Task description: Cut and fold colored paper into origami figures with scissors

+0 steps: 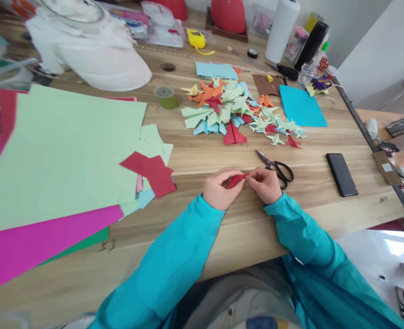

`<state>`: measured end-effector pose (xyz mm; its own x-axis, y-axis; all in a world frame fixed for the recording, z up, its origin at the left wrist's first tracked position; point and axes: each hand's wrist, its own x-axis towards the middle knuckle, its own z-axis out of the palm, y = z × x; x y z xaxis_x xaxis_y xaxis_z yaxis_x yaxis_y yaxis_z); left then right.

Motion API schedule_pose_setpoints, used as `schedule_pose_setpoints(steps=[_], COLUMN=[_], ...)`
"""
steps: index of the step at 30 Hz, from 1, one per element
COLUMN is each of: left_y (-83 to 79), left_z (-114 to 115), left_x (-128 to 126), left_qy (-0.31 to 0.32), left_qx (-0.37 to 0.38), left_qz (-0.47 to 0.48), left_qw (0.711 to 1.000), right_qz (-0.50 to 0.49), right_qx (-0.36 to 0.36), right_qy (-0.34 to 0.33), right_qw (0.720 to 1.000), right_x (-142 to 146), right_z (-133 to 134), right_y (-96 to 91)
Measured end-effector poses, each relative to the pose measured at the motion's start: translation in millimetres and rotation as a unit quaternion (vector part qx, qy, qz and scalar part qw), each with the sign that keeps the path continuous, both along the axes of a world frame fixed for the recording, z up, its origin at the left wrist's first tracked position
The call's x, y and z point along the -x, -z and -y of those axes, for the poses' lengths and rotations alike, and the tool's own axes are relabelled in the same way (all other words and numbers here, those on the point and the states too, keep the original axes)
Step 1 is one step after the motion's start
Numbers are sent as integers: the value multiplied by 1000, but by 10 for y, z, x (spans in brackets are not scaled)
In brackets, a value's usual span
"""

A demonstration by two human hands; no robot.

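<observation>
Between my two hands is a small folded piece of red paper (pixel 236 180), partly hidden by the fingers. My left hand (pixel 220 188) is closed round its left end. At its right tip, my right hand (pixel 265 183) pinches the paper between thumb and finger. Black-handled scissors (pixel 280 170) lie just beyond my right hand, blades pointing away to the left. Beyond both hands spreads a pile of folded paper shapes (pixel 227 107) in green, orange, blue and red. Red paper offcuts (pixel 152 171) rest to the left of my left hand.
Large light green sheets (pixel 65 151) and a magenta sheet (pixel 51 237) cover the left side. A phone (pixel 342 174) lies at the right, near blue square paper (pixel 303 105). A white cap (pixel 102 64), a tape measure (pixel 195 39) and a white roll (pixel 282 32) stand farther back.
</observation>
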<state>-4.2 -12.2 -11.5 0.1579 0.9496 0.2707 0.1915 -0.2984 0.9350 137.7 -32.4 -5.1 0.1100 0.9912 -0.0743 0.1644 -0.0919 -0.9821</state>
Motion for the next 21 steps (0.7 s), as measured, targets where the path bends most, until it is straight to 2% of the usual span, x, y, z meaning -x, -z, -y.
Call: schedule_pose_setpoints(steps=[6, 14, 17, 21], left_y=[85, 90, 113, 141], left_z=[-33, -73, -72, -48], left_x=[-12, 6, 0, -24], left_qy=[-21, 8, 12, -16], left_qx=[116, 177, 178, 121], left_qz=[95, 149, 151, 137], left_qw=[989, 973, 972, 983], right_qz=[-26, -29, -19, -3], right_qx=[15, 3, -10, -21], right_qy=[-11, -25, -22, -9], right_qw=[1000, 999, 1000, 1000], right_x=[-6, 6, 0, -4], right_z=[-2, 1, 5, 9], right_y=[-41, -51, -40, -20])
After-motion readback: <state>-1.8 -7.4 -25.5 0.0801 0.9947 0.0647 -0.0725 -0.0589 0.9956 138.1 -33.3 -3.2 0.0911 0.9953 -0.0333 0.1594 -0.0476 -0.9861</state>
